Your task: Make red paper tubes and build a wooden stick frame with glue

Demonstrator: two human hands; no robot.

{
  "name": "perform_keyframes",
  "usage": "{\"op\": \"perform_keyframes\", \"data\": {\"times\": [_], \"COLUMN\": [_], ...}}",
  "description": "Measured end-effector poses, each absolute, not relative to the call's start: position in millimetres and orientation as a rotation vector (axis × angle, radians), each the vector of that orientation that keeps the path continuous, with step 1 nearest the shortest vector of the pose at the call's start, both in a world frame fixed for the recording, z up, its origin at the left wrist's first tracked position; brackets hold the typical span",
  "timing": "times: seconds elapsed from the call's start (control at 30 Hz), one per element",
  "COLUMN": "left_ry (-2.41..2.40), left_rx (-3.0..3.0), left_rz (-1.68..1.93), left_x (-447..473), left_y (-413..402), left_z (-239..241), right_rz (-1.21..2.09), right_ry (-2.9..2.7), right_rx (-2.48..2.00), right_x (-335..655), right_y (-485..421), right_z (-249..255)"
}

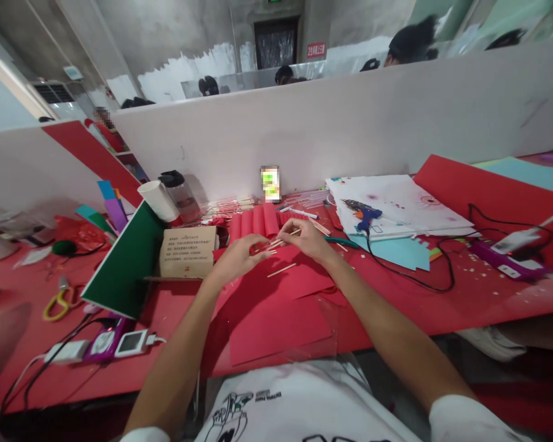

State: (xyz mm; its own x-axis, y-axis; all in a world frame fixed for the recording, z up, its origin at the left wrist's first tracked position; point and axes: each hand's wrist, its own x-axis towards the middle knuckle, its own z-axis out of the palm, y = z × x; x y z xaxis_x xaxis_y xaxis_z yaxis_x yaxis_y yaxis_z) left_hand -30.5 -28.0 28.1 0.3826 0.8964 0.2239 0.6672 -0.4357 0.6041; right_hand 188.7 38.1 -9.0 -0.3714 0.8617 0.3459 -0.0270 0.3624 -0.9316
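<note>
My left hand (245, 253) is closed, its fingertips pinching thin wooden sticks (270, 252); how many is hard to make out. Facing it, my right hand (308, 240) has thumb and fingers closed on a pale wooden stick (297, 232). The two sets of fingertips almost meet above red paper sheets (281, 334). One loose stick (282, 270) lies on the paper just below the hands. Right behind them, red paper rolls (253, 222) lie side by side.
A phone (270, 184) leans on the white divider (203, 135). Left are a cardboard box (187, 253), green board (122, 264), bottle (182, 196) and yellow-handled scissors (58, 305). A blue glue gun (366, 213) rests at right, its black cable looping across the table.
</note>
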Motion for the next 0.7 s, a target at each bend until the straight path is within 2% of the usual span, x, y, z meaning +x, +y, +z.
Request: {"op": "perform_keyframes", "data": {"times": [0.13, 0.3, 0.47, 0.57, 0.7], "left_ry": [1.614, 1.85, 2.131, 2.276, 2.31], "left_rx": [2.37, 2.344, 2.251, 2.161, 2.089], "left_rz": [0.603, 0.56, 0.395, 0.143, 0.062], "left_x": [-31, -31, -76, -120, -156], "left_y": [-32, -43, -4, 44, 89], "left_z": [37, 76, 117, 118, 98], "right_rz": [1.168, 1.2, 1.175, 1.169, 1.188], "right_ry": [-1.651, -1.611, -1.49, -1.421, -1.485], "right_rx": [-0.766, -0.733, -0.728, -0.712, -0.731], "right_x": [188, 192, 199, 201, 199], "right_y": [36, 35, 43, 48, 49], "right_z": [-8, 1, 2, 0, -4]}}
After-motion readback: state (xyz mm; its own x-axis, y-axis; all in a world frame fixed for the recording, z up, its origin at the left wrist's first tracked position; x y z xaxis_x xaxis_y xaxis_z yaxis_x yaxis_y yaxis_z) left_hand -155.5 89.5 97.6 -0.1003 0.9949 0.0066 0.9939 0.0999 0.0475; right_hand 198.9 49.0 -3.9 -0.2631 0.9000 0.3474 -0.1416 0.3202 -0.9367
